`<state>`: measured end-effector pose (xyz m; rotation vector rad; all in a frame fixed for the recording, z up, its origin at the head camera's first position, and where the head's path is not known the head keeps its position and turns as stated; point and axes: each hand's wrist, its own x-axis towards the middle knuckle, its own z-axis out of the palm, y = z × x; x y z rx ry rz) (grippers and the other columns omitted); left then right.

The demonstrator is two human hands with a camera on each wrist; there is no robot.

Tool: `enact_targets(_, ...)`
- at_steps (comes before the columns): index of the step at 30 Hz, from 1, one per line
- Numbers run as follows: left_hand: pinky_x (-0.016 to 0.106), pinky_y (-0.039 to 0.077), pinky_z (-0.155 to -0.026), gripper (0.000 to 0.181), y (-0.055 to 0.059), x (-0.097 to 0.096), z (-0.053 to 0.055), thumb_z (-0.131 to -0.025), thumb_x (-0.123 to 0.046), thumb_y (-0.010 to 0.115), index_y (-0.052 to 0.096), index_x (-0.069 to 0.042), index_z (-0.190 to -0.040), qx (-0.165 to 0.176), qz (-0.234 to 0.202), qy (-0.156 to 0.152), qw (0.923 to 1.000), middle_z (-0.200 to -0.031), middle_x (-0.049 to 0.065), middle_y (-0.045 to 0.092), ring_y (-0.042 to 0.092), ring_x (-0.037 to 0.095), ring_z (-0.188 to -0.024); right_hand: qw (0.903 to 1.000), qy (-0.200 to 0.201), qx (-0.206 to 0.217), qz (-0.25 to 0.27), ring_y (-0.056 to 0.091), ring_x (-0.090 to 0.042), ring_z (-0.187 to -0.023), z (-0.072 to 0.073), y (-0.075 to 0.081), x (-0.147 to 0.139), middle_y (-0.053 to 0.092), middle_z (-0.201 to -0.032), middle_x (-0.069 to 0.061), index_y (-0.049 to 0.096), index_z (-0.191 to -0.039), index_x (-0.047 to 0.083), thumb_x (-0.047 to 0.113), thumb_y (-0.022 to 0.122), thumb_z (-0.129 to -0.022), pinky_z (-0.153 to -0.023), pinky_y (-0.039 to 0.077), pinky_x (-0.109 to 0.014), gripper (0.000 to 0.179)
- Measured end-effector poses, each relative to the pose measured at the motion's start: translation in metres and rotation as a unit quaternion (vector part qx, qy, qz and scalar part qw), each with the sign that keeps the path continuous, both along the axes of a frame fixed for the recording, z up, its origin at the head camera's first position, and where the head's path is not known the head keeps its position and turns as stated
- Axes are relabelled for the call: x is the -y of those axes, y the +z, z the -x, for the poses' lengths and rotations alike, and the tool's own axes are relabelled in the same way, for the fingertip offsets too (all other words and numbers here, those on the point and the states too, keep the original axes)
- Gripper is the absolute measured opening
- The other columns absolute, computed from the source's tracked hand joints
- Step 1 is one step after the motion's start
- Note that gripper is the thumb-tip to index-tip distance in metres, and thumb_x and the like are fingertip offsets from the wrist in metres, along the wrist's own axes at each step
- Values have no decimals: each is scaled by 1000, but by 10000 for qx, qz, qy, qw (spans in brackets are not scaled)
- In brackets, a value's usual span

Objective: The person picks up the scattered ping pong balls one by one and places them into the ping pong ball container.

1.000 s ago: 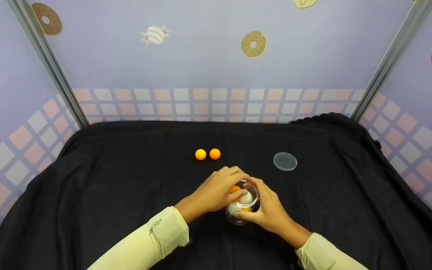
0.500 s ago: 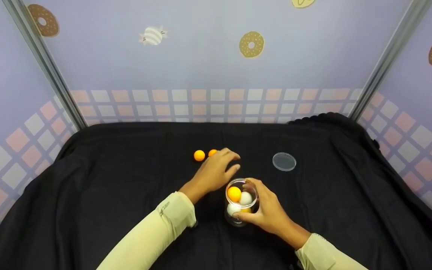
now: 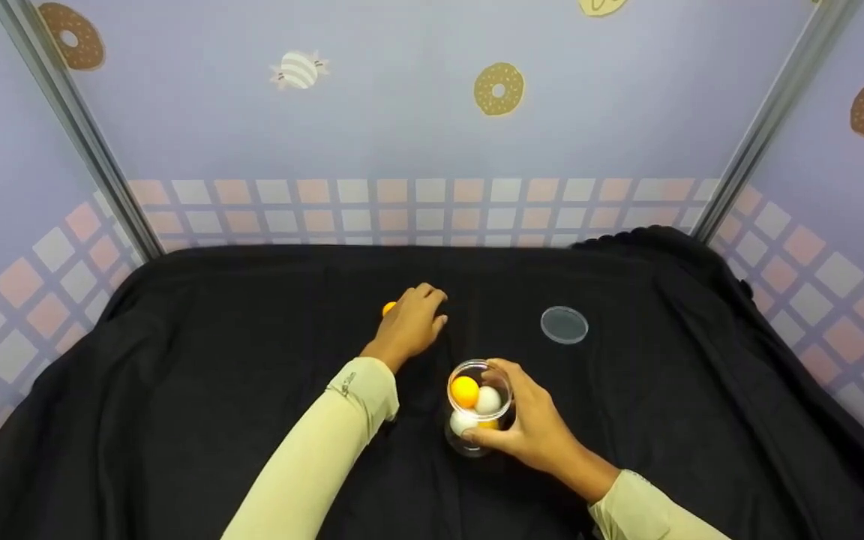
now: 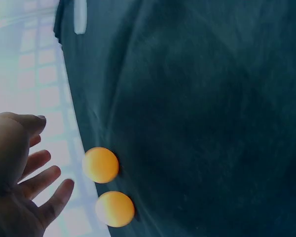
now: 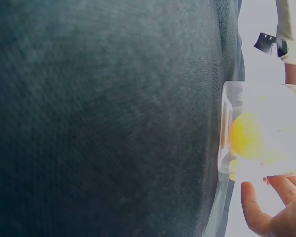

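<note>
My right hand [image 3: 537,421] grips a clear round jar [image 3: 480,365] at its side, fingers and thumb around the wall. Through the open mouth show an orange table tennis ball [image 3: 465,391] and a white ball [image 3: 488,401], with more white and orange ones below. Farther back, my left hand [image 3: 411,321] reaches with spread fingers over two loose orange balls. One orange ball [image 3: 388,307] peeks out beside it in the head view, the other is hidden. The left wrist view shows both, a first ball [image 4: 100,165] and a second ball [image 4: 115,209], apart from the fingers.
A clear round lid [image 3: 564,325] lies on the black cloth [image 3: 252,390] to the right, beyond the jar. The cloth is bunched at the back right corner. Patterned lilac walls [image 3: 402,135] stand behind and at both sides.
My left hand has let go of an orange ball in the jar, withdrawn from the mouth and moved back and left to the loose balls. My right hand has kept its grip on the jar.
</note>
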<state>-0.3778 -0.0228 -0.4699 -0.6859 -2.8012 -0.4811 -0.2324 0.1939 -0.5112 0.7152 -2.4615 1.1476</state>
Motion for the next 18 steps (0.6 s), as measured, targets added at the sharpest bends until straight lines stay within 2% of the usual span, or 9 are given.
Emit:
enact_targets(6, 43, 48, -107, 37, -8, -1, 12, -99, -20, 67, 63, -8, -134, 65, 236, 127, 9996, -133, 14, 61, 58, 33, -123, 10000, -8, -80, 47, 67, -12, -112, 0, 0, 0, 71, -120, -1, 48, -143, 19, 54, 92, -66, -88, 57, -35, 95)
enact_targets(13, 45, 49, -106, 38, -16, -2, 17, -99, -17, 67, 61, -7, -135, 426, 460, 342, 9974, -133, 16, 59, 58, 36, -121, 10000, -45, -80, 2, 67, -12, -113, -1, -3, 0, 71, -120, 1, 47, -143, 21, 55, 91, -67, -92, 56, -37, 94)
enact_targets(18, 45, 53, -100, 30, -19, -2, 18, -94, -10, 70, 64, -6, -123, 517, 495, 212, 9972, -120, 16, 62, 63, 36, -112, 10000, -31, -92, -7, 67, -13, -112, 1, -2, -1, 71, -120, -1, 47, -143, 21, 55, 91, -67, -86, 57, -34, 94)
